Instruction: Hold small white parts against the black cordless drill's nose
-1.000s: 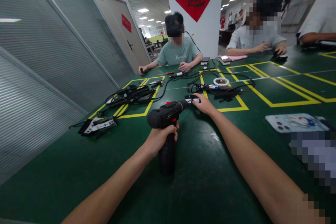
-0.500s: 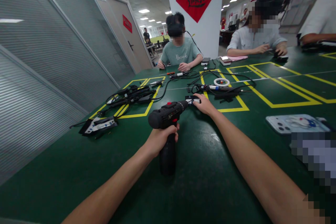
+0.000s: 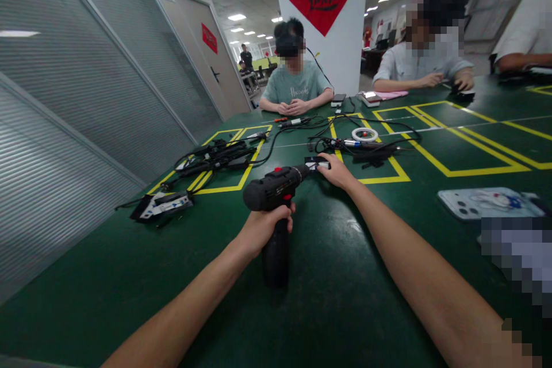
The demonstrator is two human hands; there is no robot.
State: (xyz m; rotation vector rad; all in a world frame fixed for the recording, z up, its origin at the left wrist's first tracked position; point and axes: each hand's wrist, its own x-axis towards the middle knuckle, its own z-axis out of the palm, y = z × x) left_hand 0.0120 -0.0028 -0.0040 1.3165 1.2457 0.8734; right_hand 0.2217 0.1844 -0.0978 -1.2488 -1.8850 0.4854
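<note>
My left hand (image 3: 269, 229) is wrapped round the handle of a black cordless drill (image 3: 271, 188) with red buttons. The drill points forward and away from me, its battery end low over the green table. At the drill's tip lies a small black and white flat piece (image 3: 316, 163). My right hand (image 3: 334, 171) grips this piece at its right side, fingers closed on its edge. The chuck hides part of the piece, so I cannot tell whether the bit touches it.
A tangle of black cables (image 3: 211, 158) lies at left, with a black and white part (image 3: 166, 206) before it. More cables and a white tape roll (image 3: 364, 134) lie beyond my right hand. A phone (image 3: 489, 203) rests at right. Two people (image 3: 295, 83) sit across the green table (image 3: 172, 299).
Both my hands, the drill and the small piece stay almost still. Across the table, the person in the green shirt has brought their hands together.
</note>
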